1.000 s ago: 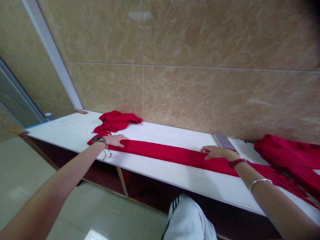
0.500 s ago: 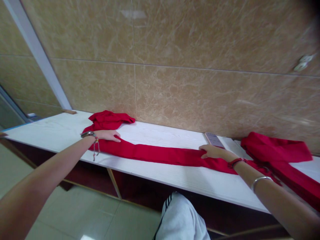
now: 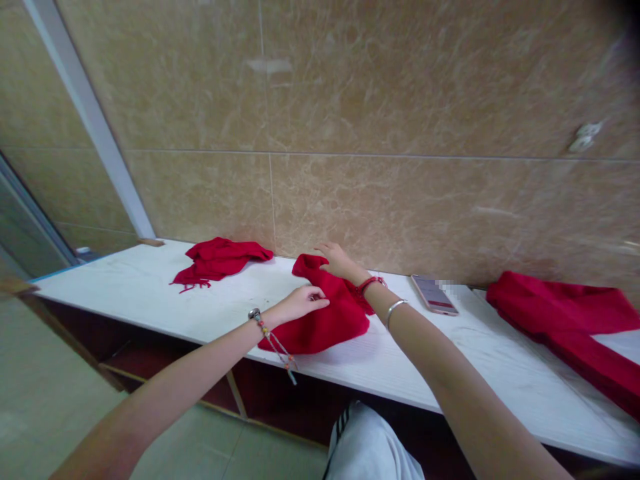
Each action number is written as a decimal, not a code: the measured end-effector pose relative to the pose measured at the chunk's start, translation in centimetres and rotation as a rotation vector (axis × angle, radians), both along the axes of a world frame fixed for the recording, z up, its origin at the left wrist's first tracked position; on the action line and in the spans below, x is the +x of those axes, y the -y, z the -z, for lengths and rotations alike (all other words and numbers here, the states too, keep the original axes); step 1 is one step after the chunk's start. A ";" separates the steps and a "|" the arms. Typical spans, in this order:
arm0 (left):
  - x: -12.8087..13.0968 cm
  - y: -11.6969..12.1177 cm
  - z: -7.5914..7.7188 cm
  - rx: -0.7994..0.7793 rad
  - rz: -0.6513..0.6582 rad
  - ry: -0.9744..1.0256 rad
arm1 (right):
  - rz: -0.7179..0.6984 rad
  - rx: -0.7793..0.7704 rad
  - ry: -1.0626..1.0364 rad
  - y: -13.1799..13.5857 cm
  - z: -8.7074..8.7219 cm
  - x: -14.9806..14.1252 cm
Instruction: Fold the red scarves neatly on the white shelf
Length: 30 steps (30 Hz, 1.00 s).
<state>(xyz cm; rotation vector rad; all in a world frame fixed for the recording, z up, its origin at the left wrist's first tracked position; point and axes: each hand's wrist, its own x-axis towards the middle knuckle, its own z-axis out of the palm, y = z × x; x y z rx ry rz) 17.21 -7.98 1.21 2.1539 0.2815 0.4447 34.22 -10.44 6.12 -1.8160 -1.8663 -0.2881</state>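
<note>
A red scarf (image 3: 325, 327) lies bunched in a folded heap on the white shelf top (image 3: 215, 320). My left hand (image 3: 300, 304) is over its left side, fingers loosely curled and thumb apart, with no cloth visibly gripped. My right hand (image 3: 341, 260) reaches across the scarf's upper end, fingers spread at the cloth. Part of the scarf is hidden beneath my right wrist. Another red fringed scarf (image 3: 220, 259) lies crumpled to the left, near the wall.
A phone (image 3: 434, 295) lies right of my right forearm. Farther right is a long folded red cloth (image 3: 555, 310). The tiled wall (image 3: 425, 213) bounds the shelf at the back. Below the shelf top are open dark red compartments (image 3: 280, 383); my knee (image 3: 373, 443) is in front.
The scarf was stretched lengthwise under both hands and is now folded into a short heap. My right hand moved left and my left hand moved right, bringing them close together.
</note>
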 end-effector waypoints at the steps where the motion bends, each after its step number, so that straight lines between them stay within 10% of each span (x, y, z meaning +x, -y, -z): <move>1: 0.1 -0.1 0.2 -0.088 -0.062 0.030 | -0.053 -0.010 -0.036 1.0 0.7 -0.1; 6: 0.2 -1.8 -0.3 -0.538 -0.227 0.054 | -0.207 -0.032 -0.281 9.5 4.6 0.5; 11: 4.3 -0.3 -1.5 -0.713 0.098 -0.021 | -0.083 0.171 0.033 14.8 7.0 -0.9; 16: 8.1 0.1 -2.1 -0.088 0.044 -0.001 | 0.059 0.344 0.186 15.9 7.4 1.7; 19: 7.9 -2.1 -1.5 0.368 -0.076 0.006 | 0.015 0.226 0.231 17.9 6.9 6.7; 22: 6.7 -4.3 0.2 0.752 0.092 -0.247 | 0.070 0.001 0.222 21.1 7.2 12.7; 26: 6.9 -4.7 2.5 0.953 0.250 -0.368 | 0.234 -0.225 0.058 24.4 8.5 16.6; 30: 9.3 -3.6 3.3 1.132 0.201 -0.245 | 0.375 -0.216 -0.014 23.1 9.3 13.5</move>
